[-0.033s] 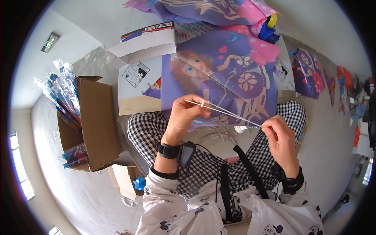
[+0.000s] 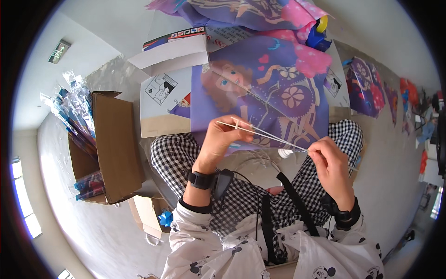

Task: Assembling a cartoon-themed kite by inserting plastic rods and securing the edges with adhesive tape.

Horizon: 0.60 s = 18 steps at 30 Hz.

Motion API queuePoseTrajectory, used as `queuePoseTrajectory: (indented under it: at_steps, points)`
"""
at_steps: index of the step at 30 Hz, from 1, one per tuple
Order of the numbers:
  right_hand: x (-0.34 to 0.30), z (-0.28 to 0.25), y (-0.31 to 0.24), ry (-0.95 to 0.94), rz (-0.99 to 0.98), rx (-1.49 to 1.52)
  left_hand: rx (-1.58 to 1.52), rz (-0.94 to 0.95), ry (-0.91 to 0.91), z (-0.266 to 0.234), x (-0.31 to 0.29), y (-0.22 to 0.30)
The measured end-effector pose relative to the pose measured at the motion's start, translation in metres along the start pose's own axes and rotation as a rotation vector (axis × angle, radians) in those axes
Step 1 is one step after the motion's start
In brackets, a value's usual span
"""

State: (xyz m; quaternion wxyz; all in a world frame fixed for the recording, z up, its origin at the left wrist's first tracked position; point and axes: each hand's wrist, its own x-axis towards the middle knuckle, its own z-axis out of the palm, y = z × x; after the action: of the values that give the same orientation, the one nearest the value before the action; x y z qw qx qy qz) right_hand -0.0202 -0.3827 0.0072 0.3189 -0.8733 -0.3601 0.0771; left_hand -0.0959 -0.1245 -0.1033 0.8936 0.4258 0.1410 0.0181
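Note:
A thin white cord is stretched as a doubled strand between my hands. My left hand pinches its left part, where a short white end crosses the strand at the fingertips. My right hand, lower and to the right, grips the other end between thumb and bent fingers. Under the cord, a purple printed fabric sheet with a cartoon figure, flowers and pink patches lies over the cardboard in front of me. A thin diagonal line runs across it. Whether the cord is fastened to the sheet cannot be made out.
A narrow open carton lies on the white printed cardboard. More printed fabric and a blue tape dispenser are beyond. On the left stands a brown box of plastic-wrapped packets. Fabric pieces hang at right.
My two hands have come very slightly closer together, the left shifting a little right and the right a little left. Both still grip the cord.

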Motion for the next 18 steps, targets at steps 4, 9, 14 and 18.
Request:
queuePoseTrajectory:
  at_steps: [4, 9, 14, 18]
  points:
    - [0.011, 0.024, 0.001, 0.017, 0.049, 0.047, 0.112, -0.098, -0.075, 0.023, 0.004, -0.017]
    - [0.046, 0.045, 0.010, 0.030, 0.040, 0.081, 0.158, -0.094, -0.005, 0.030, 0.017, -0.018]
    - [0.078, 0.057, 0.036, -0.081, 0.187, 0.363, 0.166, 0.055, 0.150, 0.009, 0.031, -0.008]
    - [0.085, 0.057, 0.055, -0.122, 0.232, 0.479, 0.430, 0.112, 0.264, 0.002, 0.040, -0.008]
